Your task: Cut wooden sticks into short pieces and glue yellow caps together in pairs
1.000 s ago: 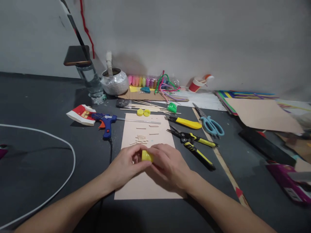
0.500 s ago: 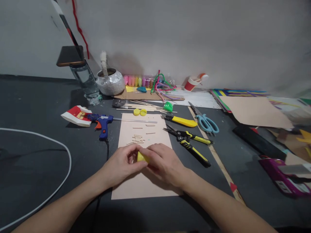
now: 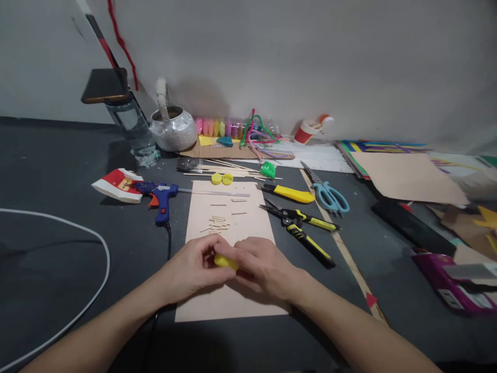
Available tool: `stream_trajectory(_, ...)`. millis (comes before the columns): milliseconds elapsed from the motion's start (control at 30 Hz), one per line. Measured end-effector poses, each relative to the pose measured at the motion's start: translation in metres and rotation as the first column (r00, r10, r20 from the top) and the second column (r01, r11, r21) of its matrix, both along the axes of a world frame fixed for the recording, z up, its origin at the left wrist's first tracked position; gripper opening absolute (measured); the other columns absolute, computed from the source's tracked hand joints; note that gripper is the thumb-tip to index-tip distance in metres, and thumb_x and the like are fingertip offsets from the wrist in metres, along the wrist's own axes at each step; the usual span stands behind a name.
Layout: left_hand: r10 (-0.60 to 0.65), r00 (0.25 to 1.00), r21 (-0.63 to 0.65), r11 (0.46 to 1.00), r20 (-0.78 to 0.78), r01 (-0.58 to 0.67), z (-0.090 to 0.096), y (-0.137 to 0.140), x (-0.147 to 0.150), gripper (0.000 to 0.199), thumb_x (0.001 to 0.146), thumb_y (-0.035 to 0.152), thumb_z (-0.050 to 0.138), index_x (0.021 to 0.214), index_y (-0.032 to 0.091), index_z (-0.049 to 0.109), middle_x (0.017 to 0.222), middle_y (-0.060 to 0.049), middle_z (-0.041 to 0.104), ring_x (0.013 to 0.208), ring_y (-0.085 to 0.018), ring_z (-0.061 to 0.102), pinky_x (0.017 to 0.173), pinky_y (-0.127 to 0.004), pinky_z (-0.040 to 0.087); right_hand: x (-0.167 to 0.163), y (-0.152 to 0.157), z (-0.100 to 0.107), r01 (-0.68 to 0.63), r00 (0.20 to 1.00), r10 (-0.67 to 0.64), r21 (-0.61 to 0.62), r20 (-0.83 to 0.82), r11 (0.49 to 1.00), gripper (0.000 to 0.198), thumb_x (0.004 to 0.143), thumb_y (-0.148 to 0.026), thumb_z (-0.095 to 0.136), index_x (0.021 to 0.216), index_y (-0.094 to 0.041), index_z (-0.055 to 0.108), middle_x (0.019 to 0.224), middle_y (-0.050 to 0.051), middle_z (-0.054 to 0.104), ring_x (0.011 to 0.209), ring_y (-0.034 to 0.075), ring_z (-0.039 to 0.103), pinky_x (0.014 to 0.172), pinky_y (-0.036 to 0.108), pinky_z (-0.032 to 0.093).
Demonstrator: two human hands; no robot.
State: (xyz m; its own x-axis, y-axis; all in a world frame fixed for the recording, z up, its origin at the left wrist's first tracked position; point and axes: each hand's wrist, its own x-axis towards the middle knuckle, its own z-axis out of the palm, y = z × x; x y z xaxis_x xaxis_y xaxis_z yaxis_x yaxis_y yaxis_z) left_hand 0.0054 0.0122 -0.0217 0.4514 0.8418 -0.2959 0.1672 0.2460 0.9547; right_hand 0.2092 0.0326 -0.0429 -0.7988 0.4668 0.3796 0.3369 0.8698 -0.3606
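Note:
Between my two hands, above the pale paper sheet [image 3: 202, 305], is a small smooth lump of yellow clay [image 3: 225, 262]. The fingers and thumb of my left hand [image 3: 198, 263] curl round its left side. From the right, my right hand [image 3: 262, 265] closes on it with its index finger across the top. My fingers cover much of the clay. Beyond my hands, several short cut sticks [image 3: 218, 221] lie on the sheet. Two yellow caps [image 3: 221, 178] sit at the sheet's far edge.
A blue glue gun [image 3: 163, 199] lies left of the sheet, its cord running towards me. To the right are a yellow cutter [image 3: 293, 194], open pliers [image 3: 297, 225] and blue scissors [image 3: 330, 196]. A metal pot [image 3: 174, 132] and water bottle [image 3: 130, 124] stand behind.
The yellow clay has turned slightly between my fingers and more of its front side shows. Both hands stay closed round it, while the whole view has shifted a little.

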Motion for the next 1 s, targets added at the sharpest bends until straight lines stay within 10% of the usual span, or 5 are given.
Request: stream_trajectory(1000,0.135,0.967,-0.089,0.989,0.216,-0.118,-0.007,-0.006,0.004,0.039,0.081,0.023,0.075,0.115,0.02,0.056,0.11,-0.004,0.065,0.102,-0.019,0.063,0.087,-0.032,0.049,0.0,0.0,0.0,0.152,0.982,-0.159,-0.073,-0.098,0.986,0.03,0.1,-0.033,0.048,0.123,-0.015,0.053,0.072,0.002,0.066,0.06,0.017,0.058,0.06,0.028,0.042)
